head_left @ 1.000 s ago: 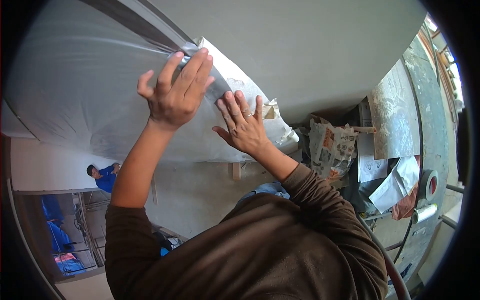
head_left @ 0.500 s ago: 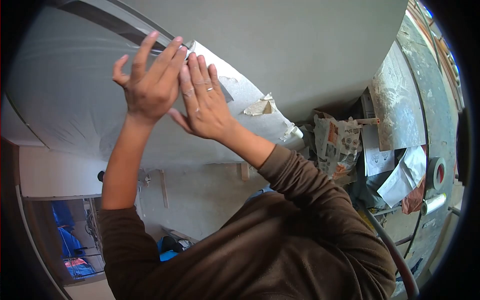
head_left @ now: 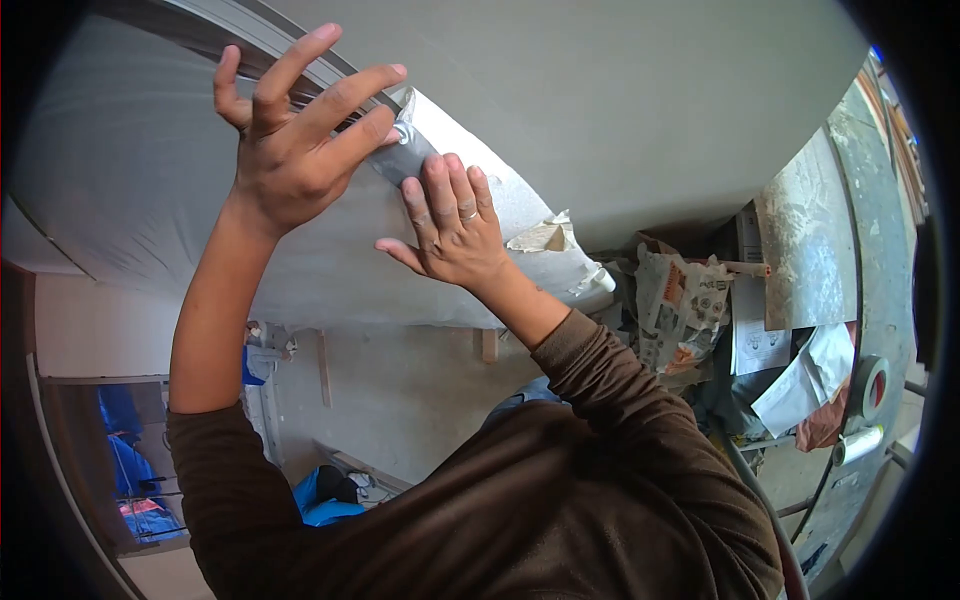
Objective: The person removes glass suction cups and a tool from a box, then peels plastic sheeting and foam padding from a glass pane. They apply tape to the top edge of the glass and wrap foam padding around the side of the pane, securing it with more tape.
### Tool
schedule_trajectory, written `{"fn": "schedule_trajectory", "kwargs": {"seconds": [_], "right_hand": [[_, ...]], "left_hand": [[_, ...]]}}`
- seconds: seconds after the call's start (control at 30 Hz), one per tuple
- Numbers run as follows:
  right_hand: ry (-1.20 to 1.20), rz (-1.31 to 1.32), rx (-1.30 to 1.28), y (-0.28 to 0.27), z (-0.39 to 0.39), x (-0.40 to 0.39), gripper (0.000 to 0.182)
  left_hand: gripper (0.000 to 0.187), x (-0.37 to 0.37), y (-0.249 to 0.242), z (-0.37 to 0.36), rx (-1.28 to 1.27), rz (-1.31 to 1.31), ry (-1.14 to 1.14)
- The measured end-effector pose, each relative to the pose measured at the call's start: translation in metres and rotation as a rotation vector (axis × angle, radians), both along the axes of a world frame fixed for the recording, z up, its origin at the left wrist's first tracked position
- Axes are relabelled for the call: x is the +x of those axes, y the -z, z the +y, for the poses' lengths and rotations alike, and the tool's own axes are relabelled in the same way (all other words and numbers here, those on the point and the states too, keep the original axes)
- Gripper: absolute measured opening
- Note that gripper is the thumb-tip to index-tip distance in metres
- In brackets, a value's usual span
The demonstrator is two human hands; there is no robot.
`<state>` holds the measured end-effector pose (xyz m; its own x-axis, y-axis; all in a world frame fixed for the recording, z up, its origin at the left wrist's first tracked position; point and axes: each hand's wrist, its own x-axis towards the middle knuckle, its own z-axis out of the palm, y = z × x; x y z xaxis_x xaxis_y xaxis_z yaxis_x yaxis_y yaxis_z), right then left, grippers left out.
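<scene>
My left hand [head_left: 305, 145] is at the upper left, by the edge of a dark rail [head_left: 350, 70]. Its index finger bends down to the thumb in a pinch beside a small whitish round bit [head_left: 403, 132]; what the tips grip is hidden. The other fingers are lifted and spread. My right hand [head_left: 455, 222] lies flat, palm down, fingers stretched out, at the lower end of a smooth grey strip [head_left: 402, 160]. This strip runs along a white paper sheet [head_left: 480, 150], whose surface is torn and peeling [head_left: 542, 235] lower down.
Translucent plastic sheeting [head_left: 130, 170] covers the left side. A grey panel [head_left: 620, 100] rises beyond the paper. At right are a crumpled printed bag [head_left: 680, 300], papers [head_left: 805, 380], a roll of grey tape [head_left: 873, 388] and a white roll [head_left: 858, 444].
My right hand has slid down and right along the paper, uncovering the grey strip. My left hand has shifted slightly left, its index finger and thumb now pinched and other fingers more spread.
</scene>
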<state>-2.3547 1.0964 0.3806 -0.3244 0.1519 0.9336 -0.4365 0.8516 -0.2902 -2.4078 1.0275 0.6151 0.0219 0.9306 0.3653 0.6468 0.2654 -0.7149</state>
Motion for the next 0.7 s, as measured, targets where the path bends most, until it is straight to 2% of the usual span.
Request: {"fn": "schedule_trajectory", "kwargs": {"seconds": [0.1, 0.17, 0.27, 0.3, 0.37, 0.47, 0.5, 0.57, 0.6, 0.63, 0.67, 0.7], "right_hand": [[-0.058, -0.071, -0.024, 0.024, 0.005, 0.011, 0.087], [-0.058, -0.169, 0.018, 0.049, 0.014, 0.022, 0.086], [-0.074, -0.457, 0.102, 0.052, 0.037, 0.064, 0.086], [-0.078, -0.562, 0.131, 0.043, 0.046, 0.082, 0.085], [-0.112, -0.753, 0.097, 0.034, 0.068, 0.121, 0.083], [-0.116, -0.688, 0.127, 0.076, 0.127, 0.189, 0.079], [-0.125, -0.784, 0.139, 0.104, 0.151, 0.215, 0.076], [-0.074, -1.088, -0.001, 0.165, 0.190, 0.283, 0.067], [0.005, -1.206, -0.047, 0.237, 0.213, 0.337, 0.065], [0.059, -1.479, -0.267, 0.284, 0.228, 0.391, 0.063], [0.194, -1.867, -0.507, 0.308, 0.237, 0.441, 0.065], [0.232, -2.072, -0.654, 0.323, 0.242, 0.483, 0.066]], "left_hand": [[0.009, 0.011, 0.004, -0.003, -0.003, 0.083, -0.072], [0.014, 0.020, 0.023, -0.006, 0.045, 0.180, -0.119], [0.019, 0.042, 0.066, -0.007, 0.173, 0.181, -0.134], [0.036, 0.043, 0.081, -0.014, 0.117, 0.185, -0.147], [0.045, 0.039, 0.118, -0.011, 0.172, 0.070, -0.261], [0.060, 0.037, 0.152, -0.002, 0.251, -0.020, -0.407], [0.059, 0.041, 0.155, 0.002, 0.259, -0.027, -0.453], [0.057, 0.051, 0.157, 0.009, 0.323, -0.054, -0.375], [0.056, 0.057, 0.162, 0.010, 0.354, -0.069, -0.331], [0.055, 0.061, 0.191, 0.005, 0.359, -0.172, -0.533], [0.057, 0.072, 0.219, 0.001, 0.436, -0.182, -0.453], [0.062, 0.093, 0.249, -0.005, 0.572, -0.337, -0.452]]}}
